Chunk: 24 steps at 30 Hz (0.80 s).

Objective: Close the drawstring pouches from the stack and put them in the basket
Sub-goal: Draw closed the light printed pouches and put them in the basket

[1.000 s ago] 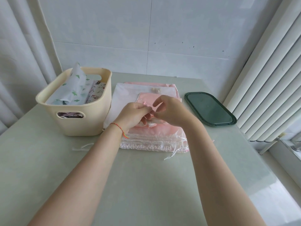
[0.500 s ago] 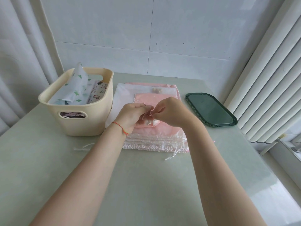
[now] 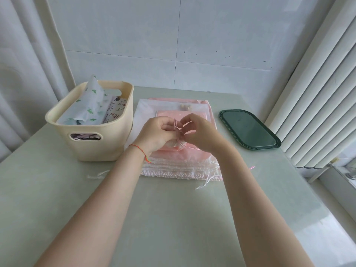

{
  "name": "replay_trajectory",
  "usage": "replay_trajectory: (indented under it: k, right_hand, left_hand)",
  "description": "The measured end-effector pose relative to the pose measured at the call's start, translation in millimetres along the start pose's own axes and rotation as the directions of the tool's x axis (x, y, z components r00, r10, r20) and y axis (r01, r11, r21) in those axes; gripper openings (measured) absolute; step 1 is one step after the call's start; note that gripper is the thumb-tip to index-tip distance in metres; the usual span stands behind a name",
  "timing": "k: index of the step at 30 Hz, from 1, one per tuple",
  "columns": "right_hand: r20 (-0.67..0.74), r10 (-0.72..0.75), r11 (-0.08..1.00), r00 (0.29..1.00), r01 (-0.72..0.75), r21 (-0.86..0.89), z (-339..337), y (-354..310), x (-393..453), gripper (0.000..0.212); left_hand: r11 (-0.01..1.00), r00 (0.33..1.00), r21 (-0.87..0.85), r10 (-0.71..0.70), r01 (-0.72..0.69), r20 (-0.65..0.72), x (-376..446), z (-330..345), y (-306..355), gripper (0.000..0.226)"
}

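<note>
Both hands (image 3: 180, 132) pinching a pouch's drawstring (image 3: 175, 124) above the stack (image 3: 181, 162), basket (image 3: 92, 139) just left.

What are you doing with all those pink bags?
A person is tying shut a small pink pouch. The left hand and right hand pinch its drawstring above the stack of pouches. The cream basket beside the stack already holds some patterned pouches. This one is not in it yet.
</note>
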State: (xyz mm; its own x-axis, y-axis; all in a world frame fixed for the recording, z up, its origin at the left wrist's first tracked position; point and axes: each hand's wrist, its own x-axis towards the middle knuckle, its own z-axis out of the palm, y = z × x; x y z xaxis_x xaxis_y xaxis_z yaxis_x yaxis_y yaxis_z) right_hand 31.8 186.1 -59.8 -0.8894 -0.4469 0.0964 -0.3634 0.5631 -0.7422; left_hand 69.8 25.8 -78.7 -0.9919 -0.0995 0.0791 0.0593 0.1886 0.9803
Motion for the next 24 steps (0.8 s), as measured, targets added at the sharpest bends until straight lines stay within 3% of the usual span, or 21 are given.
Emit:
replay_trajectory:
  k: [5, 8, 14, 18, 21, 24]
  right_hand:
    - [-0.086, 0.076, 0.986, 0.993, -0.063, 0.152, 5, 6, 3, 0.023]
    - [-0.105, 0.135, 0.963, 0.985, -0.106, 0.247, 5, 8, 4, 0.020]
    - [-0.083, 0.188, 0.955, 0.979, -0.162, 0.247, 7, 8, 6, 0.013]
    - [-0.080, 0.226, 0.950, 0.971, -0.202, 0.240, 11, 4, 6, 0.010]
    - [-0.086, 0.260, 0.930, 0.962, -0.226, 0.290, 12, 4, 6, 0.020]
    - [-0.067, 0.203, 0.917, 0.977, -0.166, 0.362, 13, 6, 6, 0.021]
  left_hand:
    - [0.953, 0.975, 0.267, 0.184, -0.146, -0.124, 4, 7, -7, 0.017]
    - [0.839, 0.892, 0.478, 0.399, -0.261, -0.213, 5, 12, -16, 0.007]
    - [0.810, 0.836, 0.519, 0.467, -0.273, -0.288, 8, 13, -28, 0.015]
    - [0.881, 0.876, 0.419, 0.368, -0.221, -0.312, 8, 15, -25, 0.016]
    - [0.978, 0.933, 0.183, 0.159, -0.104, -0.322, 7, 15, -19, 0.019]
    - [0.999, 0.956, -0.040, 0.024, -0.037, -0.292, 5, 13, -14, 0.015]
